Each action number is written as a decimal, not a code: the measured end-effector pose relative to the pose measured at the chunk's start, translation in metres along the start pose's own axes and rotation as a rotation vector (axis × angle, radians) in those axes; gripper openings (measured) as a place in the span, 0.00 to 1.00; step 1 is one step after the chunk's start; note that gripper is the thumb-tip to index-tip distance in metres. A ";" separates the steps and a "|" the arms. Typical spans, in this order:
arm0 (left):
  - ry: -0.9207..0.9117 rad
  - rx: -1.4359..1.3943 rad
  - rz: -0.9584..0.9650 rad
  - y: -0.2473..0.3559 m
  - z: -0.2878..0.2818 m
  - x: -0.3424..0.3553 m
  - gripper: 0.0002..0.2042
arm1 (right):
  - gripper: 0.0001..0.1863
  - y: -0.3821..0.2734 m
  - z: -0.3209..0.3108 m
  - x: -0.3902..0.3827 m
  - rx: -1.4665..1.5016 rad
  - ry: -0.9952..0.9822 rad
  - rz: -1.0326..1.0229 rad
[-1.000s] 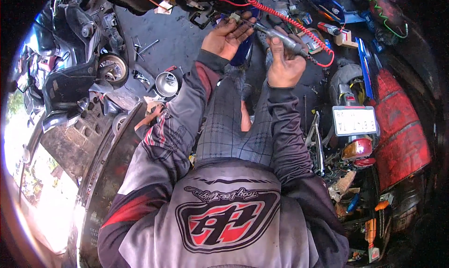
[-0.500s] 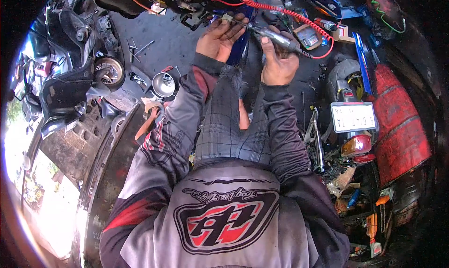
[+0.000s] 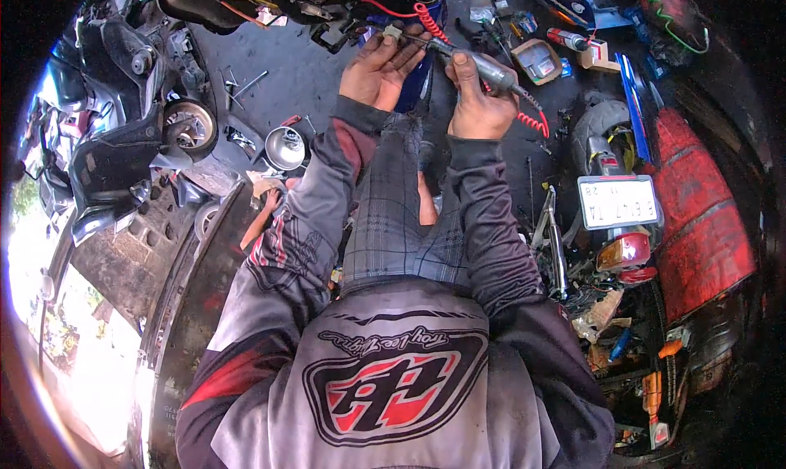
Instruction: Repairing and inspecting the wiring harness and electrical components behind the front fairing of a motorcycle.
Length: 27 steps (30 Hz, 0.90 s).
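Note:
My left hand [image 3: 373, 78] pinches a small whitish plug connector [image 3: 393, 32] between thumb and fingers, below the dark parts and wires of a motorcycle. In my right hand [image 3: 483, 107] lies a circuit tester [image 3: 493, 71], a grey handle with a thin probe pointing left, my thumb pressed along its top. The probe reaches to the fingers of my left hand, close by the connector; whether its tip touches the contacts is too small to see. A coiled red cord [image 3: 429, 22] runs behind the tester, partly hidden by my right hand.
Black motorcycle body parts [image 3: 115, 150] fill the left side. A wheel hub [image 3: 190, 125] and a metal bowl [image 3: 286, 148] stand on the floor. To the right are an open small box [image 3: 537, 61], a spray can [image 3: 566, 38], and a rear fender with a licence plate [image 3: 619, 202].
My right hand has shifted slightly left and the tester now tilts more steeply. The coiled red cord has swung down behind the tester. My left hand keeps its pinch, barely moved.

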<state>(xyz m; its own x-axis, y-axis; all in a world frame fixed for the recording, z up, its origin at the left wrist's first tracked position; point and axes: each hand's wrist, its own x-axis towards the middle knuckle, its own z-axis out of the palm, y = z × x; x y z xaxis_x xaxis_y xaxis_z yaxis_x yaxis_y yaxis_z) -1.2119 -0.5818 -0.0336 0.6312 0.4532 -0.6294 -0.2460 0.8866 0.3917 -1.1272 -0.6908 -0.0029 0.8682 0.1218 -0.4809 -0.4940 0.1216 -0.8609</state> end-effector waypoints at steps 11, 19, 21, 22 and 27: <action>0.014 0.001 -0.003 -0.002 -0.004 0.002 0.10 | 0.21 -0.006 0.001 0.002 0.040 -0.030 0.086; 0.046 -0.201 -0.028 0.002 0.001 0.004 0.08 | 0.20 -0.016 -0.011 -0.004 -0.166 -0.108 -0.059; 0.077 -0.193 -0.048 0.003 0.005 0.004 0.08 | 0.20 -0.016 -0.011 -0.004 -0.217 -0.108 -0.073; 0.047 -0.187 -0.048 0.004 0.006 0.005 0.07 | 0.20 -0.016 -0.010 -0.003 -0.202 -0.115 -0.065; 0.074 -0.159 -0.065 0.007 0.009 0.005 0.08 | 0.21 -0.014 -0.006 0.000 -0.077 -0.113 0.012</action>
<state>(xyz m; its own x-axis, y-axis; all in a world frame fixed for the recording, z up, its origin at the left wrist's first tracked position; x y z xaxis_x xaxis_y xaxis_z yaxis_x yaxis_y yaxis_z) -1.2041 -0.5741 -0.0283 0.5951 0.3945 -0.7001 -0.3234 0.9151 0.2407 -1.1199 -0.6985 0.0087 0.8493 0.2336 -0.4735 -0.4957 0.0438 -0.8674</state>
